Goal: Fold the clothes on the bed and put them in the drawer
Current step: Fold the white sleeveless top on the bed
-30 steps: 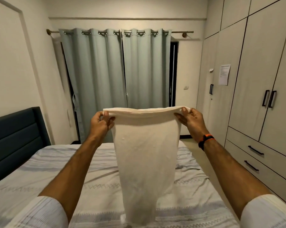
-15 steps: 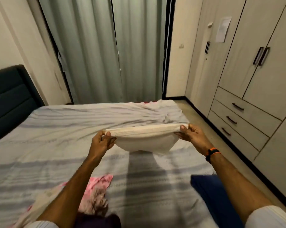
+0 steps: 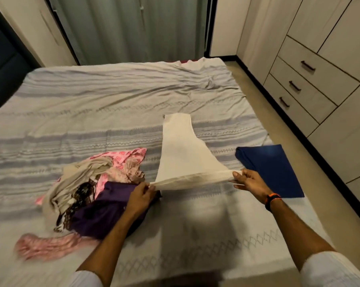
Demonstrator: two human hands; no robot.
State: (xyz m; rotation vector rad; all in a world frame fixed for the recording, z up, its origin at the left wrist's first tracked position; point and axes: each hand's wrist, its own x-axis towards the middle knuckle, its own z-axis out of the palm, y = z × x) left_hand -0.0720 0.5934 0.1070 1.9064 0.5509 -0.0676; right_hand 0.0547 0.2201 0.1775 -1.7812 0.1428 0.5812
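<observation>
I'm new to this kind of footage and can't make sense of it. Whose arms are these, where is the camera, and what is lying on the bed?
There is no machine here: a person wears a wide-angle camera on the head, looking forward and down, so you see their own arms. The left hand and the right hand each pinch one end of a cream cloth, stretched between them above the bed, its far end lying on the cover. To the left lies an unfolded pile of clothes: pink, beige and purple. To the right lies a folded blue garment. Closed drawers line the wall on the right.
</observation>
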